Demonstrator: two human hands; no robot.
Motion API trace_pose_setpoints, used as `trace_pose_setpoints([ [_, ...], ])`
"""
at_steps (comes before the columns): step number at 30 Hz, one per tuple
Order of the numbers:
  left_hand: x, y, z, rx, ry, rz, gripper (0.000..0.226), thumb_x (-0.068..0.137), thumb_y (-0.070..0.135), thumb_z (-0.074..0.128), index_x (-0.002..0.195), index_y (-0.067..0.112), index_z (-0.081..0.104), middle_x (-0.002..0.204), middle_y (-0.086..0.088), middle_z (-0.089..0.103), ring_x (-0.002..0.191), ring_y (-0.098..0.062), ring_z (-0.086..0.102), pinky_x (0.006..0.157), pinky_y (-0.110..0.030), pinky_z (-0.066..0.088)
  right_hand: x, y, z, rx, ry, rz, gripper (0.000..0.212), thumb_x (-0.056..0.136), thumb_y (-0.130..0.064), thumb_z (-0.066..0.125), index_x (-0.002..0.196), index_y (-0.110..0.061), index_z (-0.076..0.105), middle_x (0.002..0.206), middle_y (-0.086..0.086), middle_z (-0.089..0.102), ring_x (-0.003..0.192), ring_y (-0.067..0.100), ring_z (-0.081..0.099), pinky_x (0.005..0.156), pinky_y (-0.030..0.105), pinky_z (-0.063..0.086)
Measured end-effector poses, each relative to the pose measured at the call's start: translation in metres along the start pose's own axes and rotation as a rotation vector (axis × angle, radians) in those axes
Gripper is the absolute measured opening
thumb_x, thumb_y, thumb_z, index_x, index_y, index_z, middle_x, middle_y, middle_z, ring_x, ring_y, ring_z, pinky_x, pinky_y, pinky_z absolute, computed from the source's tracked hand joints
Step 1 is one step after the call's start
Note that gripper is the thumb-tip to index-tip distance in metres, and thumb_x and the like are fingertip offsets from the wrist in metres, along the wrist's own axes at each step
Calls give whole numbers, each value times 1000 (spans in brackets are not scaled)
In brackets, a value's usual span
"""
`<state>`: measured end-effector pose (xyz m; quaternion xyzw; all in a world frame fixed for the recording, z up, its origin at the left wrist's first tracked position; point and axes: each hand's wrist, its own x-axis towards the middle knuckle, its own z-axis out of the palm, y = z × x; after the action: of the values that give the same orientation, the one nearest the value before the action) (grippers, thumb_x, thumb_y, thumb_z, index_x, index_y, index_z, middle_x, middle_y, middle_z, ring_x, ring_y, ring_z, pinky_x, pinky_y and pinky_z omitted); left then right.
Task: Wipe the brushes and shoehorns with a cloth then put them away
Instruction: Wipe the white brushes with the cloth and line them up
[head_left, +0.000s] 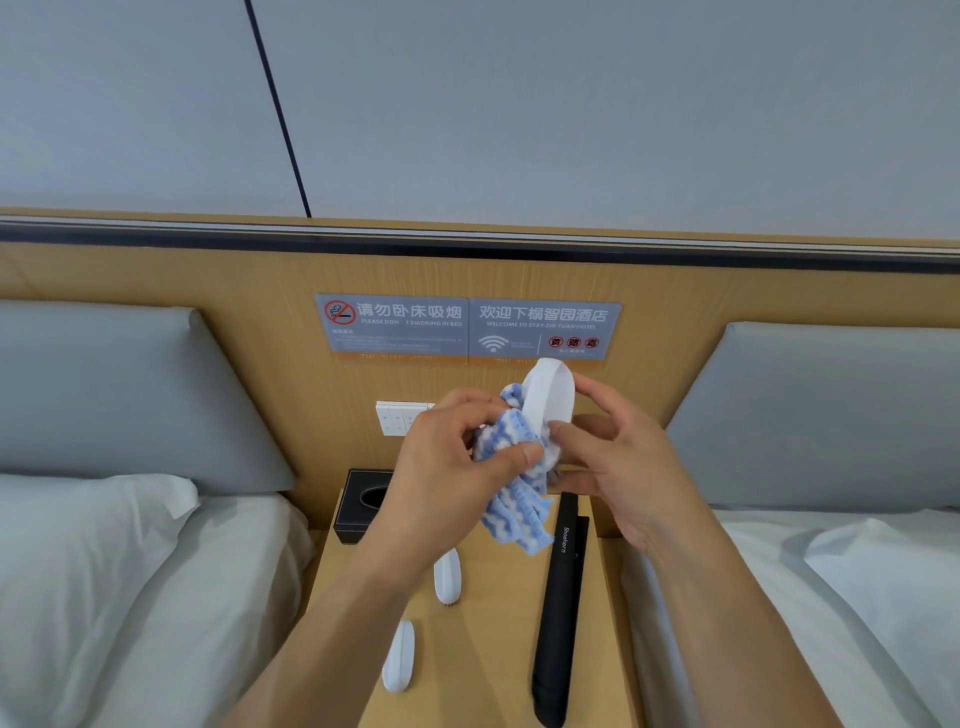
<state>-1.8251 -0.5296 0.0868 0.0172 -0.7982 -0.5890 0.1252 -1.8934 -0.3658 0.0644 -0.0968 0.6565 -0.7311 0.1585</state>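
Black shoehorn (558, 613) below cloth-wrapped brush (548, 395)

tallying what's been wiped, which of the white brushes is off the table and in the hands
The white plastic brush raised before the wall signs, wrapped in the blue-and-white cloth; the other two white brushes lie on the wooden nightstand.

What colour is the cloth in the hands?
The cloth is blue and white in a wavy pattern, seen in the head view.

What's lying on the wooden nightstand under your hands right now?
A long black shoehorn, two small white brushes and a black tissue box lie on the wooden nightstand. The left hand, the right hand and the blue-white cloth cover its middle back.
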Motion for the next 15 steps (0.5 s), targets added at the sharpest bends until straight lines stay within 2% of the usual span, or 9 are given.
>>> trace_pose_setpoints([
  [4, 5, 3, -5, -36, -3, -70, 7, 83, 17, 76, 87, 12, 75, 101, 4, 67, 83, -17, 69, 77, -44, 58, -1, -1, 4, -169, 28, -148, 52, 88, -6, 70, 121, -46, 64, 105, -6, 72, 99, 24, 71, 67, 41, 63],
  [8, 10, 7, -13, -77, -18, -128, 12, 83, 19, 77, 88, 9, 74, 102, -1, 68, 85, -26, 70, 78, -54, 57, -3, -3, 8, -316, 18, -263, 58, 86, -3, 71, 127, -43, 62, 108, -18, 70, 103, 12, 69, 73, 36, 63],
  [11, 14, 10, -17, -97, -21, -153, 12, 82, 20, 77, 88, 10, 75, 100, -3, 70, 84, -25, 72, 77, -52, 59, -6, -8, 10, -374, 15, -311, 65, 86, -1, 72, 123, -52, 59, 110, -25, 68, 100, 8, 71, 80, 30, 61],
  [15, 15, 11, -19, -166, -5, -178, 9, 82, 20, 77, 87, 12, 75, 95, -3, 72, 79, -22, 73, 70, -39, 61, -5, -9, 9, -437, 9, -334, 61, 86, -2, 72, 133, -40, 60, 117, -14, 68, 103, 11, 70, 86, 37, 60],
])
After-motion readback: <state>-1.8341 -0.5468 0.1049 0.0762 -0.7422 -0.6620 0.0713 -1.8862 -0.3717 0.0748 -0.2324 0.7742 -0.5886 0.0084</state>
